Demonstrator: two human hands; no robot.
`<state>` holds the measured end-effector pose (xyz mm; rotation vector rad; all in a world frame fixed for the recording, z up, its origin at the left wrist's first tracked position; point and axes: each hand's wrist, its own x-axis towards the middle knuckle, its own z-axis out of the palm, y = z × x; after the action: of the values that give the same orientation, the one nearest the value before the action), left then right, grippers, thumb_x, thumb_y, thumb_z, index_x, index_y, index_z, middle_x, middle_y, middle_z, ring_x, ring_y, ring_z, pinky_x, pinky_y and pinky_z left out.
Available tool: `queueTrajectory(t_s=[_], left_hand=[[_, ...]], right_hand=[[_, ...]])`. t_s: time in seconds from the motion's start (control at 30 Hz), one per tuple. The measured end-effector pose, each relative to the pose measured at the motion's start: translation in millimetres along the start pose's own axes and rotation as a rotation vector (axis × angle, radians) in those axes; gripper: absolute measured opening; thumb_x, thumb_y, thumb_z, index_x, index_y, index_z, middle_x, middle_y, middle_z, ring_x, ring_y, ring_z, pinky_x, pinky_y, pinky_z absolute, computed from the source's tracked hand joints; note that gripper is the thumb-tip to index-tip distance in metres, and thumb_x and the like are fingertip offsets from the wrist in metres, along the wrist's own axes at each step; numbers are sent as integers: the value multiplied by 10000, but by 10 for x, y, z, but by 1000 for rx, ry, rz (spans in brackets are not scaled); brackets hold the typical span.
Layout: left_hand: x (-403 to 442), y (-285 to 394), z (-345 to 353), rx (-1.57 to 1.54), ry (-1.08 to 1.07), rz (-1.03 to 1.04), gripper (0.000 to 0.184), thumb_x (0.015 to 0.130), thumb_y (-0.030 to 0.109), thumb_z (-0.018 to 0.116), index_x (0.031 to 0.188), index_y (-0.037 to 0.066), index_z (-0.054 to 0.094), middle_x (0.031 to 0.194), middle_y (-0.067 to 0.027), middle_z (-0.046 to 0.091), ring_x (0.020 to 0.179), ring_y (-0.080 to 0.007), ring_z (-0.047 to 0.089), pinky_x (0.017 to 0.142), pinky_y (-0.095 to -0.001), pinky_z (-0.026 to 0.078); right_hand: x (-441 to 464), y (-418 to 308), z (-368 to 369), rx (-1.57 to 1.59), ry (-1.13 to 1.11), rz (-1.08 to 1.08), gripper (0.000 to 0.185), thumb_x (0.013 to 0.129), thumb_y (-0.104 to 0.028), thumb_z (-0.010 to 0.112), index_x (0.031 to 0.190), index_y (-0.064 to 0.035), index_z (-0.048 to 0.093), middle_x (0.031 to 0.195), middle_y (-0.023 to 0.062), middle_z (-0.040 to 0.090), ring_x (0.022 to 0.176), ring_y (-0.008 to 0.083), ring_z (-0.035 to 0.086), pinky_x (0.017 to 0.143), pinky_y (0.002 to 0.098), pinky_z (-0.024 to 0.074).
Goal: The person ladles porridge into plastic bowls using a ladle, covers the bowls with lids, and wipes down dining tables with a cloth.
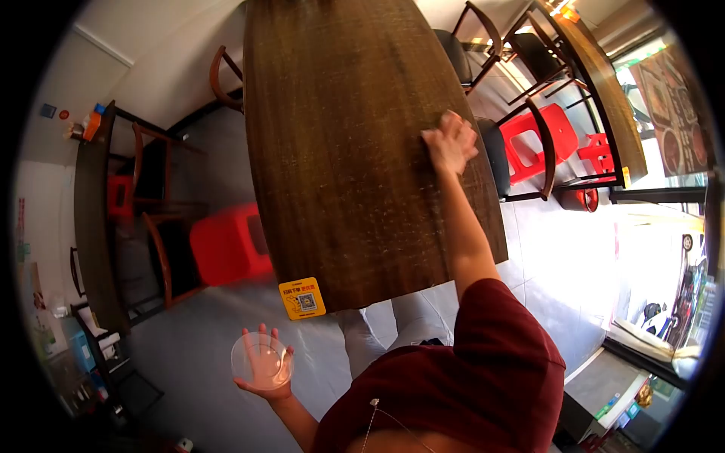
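Fingers, left hand (270,383): spread, curved behind and around the side of one clear plastic bowl (260,359), which you hold beside the table, over the floor, left of the near corner. Fingers, right hand (451,143): spread apart, palm toward the table; blurred, so whether your fingertips touch the wood cannot be told for certain.

One table (351,143), dark brown wood, long, surface scuffed toward your end; your right forearm reaches across its right side. One yellow card (302,299) with a printed code, at the near left corner. One dark red top (506,347), short-sleeved, yours; one pair of grey trousers (400,321), partly under the table edge.

Left of the table: one red stool (229,245), near the table's side; beside it, one wooden chair (172,260) with a dark seat. Right of the table: one dark chair (545,151), close to your right hand, with a second red stool (560,130) behind it. Farther right: one side table (604,79), wooden top, dark legs.
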<state>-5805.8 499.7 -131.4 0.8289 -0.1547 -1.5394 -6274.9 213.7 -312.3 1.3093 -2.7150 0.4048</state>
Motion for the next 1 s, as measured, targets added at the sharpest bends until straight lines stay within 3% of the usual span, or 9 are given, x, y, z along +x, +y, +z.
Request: queueTrajectory(t_s=[0.1,0.2,0.3,0.4,0.5,0.6,0.77,0.83,1.0], left_hand=[[70,-169,273,55,4,40,1067,643,633,660,1441,188,109,1419,-182,246,1259,-367,328,846,-574,457],[78,-256,496,70,23,65,1064,646,617,671,1440,186,108,1418,-189,243,1261,-374,324,857,-589,448],[171,-339,657,74,24,68,1065,645,619,671,1439,185,109,1416,-192,245,1271,-374,314,870,-599,438],[323,-383,701,69,29,14,1074,640,630,670,1440,185,108,1414,-193,253,1286,-371,299,878,-596,433],[485,-421,614,69,31,-34,1086,633,656,657,1441,187,104,1414,-192,258,1296,-368,288,883,-588,431],[587,-485,541,94,66,-60,1096,630,681,638,1443,189,91,1418,-193,253,1292,-364,296,885,-588,426],[394,-471,498,92,119,35,1087,655,667,616,1447,187,48,1439,-194,194,1284,-373,290,878,-620,402],[273,-402,462,127,135,71,1090,655,667,612,1447,189,36,1435,-198,199,1283,-378,288,877,-623,400],[338,-520,651,93,181,106,1077,661,639,627,1445,198,35,1420,-208,215,1277,-388,291,878,-638,392]], right_hand=[[-92,-1607,-144,436,-524,-235,755,712,-486,671,1311,-201,311,1279,122,364,1158,280,370,818,443,449],[-1426,-2448,358,320,-12,-1070,822,639,-559,640,1297,-164,347,1277,108,376,1260,309,292,1023,527,222],[-2272,-1961,-202,526,-623,-1482,773,707,-502,591,1353,-143,363,1421,93,280,1360,273,186,1091,504,134],[-1659,-964,-524,529,-801,-1328,833,631,-337,727,1351,-161,347,1407,44,319,1344,216,239,1092,423,200],[-477,127,-187,407,-215,-756,681,629,-217,714,1242,-122,435,1120,6,538,1091,230,489,969,451,332],[701,639,133,-269,-19,-492,571,856,-324,467,1377,-138,326,1436,108,298,1333,293,275,977,628,258],[1880,-730,489,41,-98,-126,648,828,-491,472,1375,-194,290,1446,87,259,1329,317,219,1003,603,202],[1650,-2119,302,186,-123,-382,628,742,-474,630,1262,-185,427,1234,85,441,1144,292,388,935,487,336],[-438,-3398,230,471,-500,-1301,652,643,-488,681,1215,-247,482,1248,53,445,1249,273,323,1053,472,242]])
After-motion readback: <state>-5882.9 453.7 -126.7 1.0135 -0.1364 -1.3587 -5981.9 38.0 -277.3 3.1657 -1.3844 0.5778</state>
